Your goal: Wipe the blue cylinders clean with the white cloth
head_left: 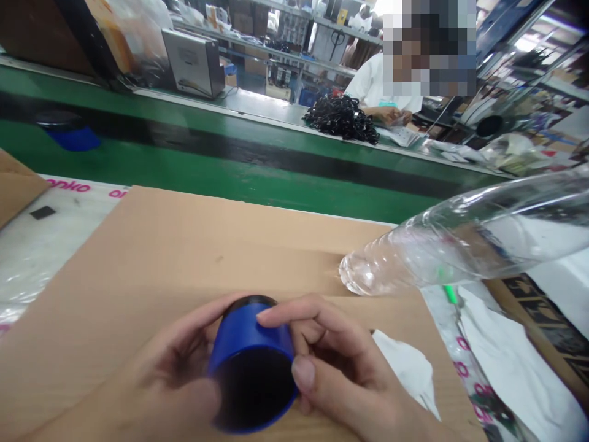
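A blue cylinder (pixel 251 331) with a black band at its far end and a dark face toward me is held between both hands, above the cardboard. My left hand (pixel 175 374) wraps its left side, thumb near the lower rim. On the right side, my right hand (pixel 340 362) grips it with the thumb at the rim and the index finger lying on top. Whether the dark face is a hollow or a flat end, I cannot tell. A crumpled white tissue (pixel 407 368) lies beside my right hand.
A clear plastic bottle (pixel 442 245) stands on the cardboard sheet (pixel 161 245) at right. Beyond runs a green conveyor belt (pixel 207 166) carrying another blue and black cylinder (pixel 73 132). Across it, a person (pixel 381 86) works by a heap of black cables (pixel 343 120).
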{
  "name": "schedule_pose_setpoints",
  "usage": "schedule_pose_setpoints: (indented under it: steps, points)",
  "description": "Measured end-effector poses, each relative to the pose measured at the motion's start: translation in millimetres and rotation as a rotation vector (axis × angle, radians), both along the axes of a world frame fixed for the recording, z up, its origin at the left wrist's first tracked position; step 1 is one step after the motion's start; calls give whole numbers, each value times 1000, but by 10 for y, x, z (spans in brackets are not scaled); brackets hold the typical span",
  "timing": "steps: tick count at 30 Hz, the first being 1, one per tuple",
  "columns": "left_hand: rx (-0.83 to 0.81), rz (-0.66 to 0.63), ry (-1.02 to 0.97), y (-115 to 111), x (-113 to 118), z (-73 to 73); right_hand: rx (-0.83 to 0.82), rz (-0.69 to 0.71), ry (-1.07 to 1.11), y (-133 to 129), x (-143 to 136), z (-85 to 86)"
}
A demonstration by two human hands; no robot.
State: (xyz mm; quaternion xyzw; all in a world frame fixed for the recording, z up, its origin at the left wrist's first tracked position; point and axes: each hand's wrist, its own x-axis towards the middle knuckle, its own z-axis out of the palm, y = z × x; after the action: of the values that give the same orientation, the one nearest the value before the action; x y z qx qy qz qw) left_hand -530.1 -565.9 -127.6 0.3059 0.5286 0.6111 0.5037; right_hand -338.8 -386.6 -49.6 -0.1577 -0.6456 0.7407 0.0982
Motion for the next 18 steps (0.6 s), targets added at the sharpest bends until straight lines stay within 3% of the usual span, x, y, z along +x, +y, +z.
schedule_pose_setpoints:
  steps: [5,8,11,13,16,18]
  points:
    - [27,-79,17,101,11,141,107,-150,151,-97,-10,-210]
    - [68,-54,-49,214,73,280,73,-113,-40,-104,-7,-138]
    - [34,-236,-36,287,79,375,22,-85,-175,-109,-23,-71]
    - [16,-320,-77,301,56,391,1,-94,-203,-125,-48,-78]
    - [79,-283,-75,295,18,373,5,-126,-289,-130,-79,-91]
    - [112,-298,5,295,-4,374,103,-77,-318,-96,-77,-54]
